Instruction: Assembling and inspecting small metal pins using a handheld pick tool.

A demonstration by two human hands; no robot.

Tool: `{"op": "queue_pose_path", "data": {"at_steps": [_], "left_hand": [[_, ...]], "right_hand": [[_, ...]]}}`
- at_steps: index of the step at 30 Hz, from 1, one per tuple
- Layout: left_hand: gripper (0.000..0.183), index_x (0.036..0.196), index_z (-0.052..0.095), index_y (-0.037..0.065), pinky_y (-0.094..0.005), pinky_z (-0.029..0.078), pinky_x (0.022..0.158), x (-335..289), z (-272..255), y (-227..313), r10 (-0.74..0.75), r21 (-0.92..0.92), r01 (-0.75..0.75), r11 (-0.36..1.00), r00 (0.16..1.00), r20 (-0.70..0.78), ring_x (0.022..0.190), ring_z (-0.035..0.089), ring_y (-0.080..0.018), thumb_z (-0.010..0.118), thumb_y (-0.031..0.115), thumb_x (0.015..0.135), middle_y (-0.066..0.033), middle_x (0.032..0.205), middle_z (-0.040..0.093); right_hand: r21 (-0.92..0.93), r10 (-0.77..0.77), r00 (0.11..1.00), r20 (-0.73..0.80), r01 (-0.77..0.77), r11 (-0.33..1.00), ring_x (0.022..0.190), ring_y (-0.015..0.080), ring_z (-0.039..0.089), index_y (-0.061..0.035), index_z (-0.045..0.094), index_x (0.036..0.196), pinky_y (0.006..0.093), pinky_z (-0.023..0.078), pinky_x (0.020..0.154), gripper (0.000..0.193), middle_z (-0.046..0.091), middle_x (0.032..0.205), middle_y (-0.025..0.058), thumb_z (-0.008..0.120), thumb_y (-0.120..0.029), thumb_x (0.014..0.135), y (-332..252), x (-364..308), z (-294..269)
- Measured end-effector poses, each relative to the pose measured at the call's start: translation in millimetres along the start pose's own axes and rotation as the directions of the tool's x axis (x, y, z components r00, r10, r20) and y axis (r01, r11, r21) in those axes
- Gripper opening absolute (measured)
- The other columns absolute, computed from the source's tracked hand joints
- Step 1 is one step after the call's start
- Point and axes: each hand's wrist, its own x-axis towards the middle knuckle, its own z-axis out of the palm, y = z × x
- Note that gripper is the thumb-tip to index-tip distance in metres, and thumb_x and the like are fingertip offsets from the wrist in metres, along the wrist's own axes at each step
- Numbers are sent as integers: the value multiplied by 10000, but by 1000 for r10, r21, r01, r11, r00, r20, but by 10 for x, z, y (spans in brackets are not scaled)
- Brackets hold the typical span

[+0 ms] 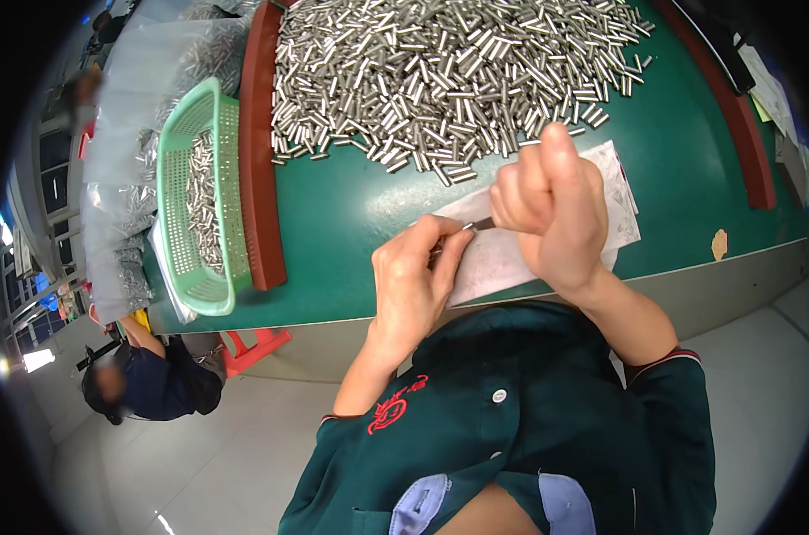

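Observation:
My left hand (413, 267) is closed over the near edge of the table, thumb and forefinger pinching a small shiny metal pin (468, 226). My right hand (556, 209) makes a fist with the thumb up, wrapped round a slim dark tool (484, 223). Its end shows at the pin in my left fingertips; its exact kind is hidden by the fist. Beneath both hands lies a smudged white sheet (502, 267). Beyond it spreads a large heap of short metal pins (458, 76).
A light green plastic basket (177, 267) with metal pins stands left of a red-brown rail (260, 178). Clear bags of parts (123, 205) line the far left. Another rail (734, 116) bounds the green table (333, 241) at right. A seated person (168, 379) is at lower left.

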Motion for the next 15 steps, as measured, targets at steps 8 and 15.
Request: {"op": "queue_pose_path", "data": {"at_steps": [8, 15], "left_hand": [[69, 876, 484, 27, -163, 224, 426, 71, -255, -260, -177, -868, 496, -21, 853, 491, 482, 254, -33, 476, 93, 857, -44, 696, 451], [174, 851, 492, 14, -177, 230, 423, 108, -268, -195, -238, -868, 496, 10, 845, 479, 486, 279, -53, 423, 169, 888, -48, 670, 438]], "right_hand": [[100, 33, 999, 22, -35, 994, 372, 74, 124, -130, 232, 486, 241, 146, 369, 469, 210, 401, -27, 233, -290, 927, -18, 17, -57], [104, 43, 999, 30, -46, 993, 376, 73, 119, -132, 234, 489, 241, 154, 378, 469, 211, 402, -29, 232, -296, 928, -17, 27, -86]]}}
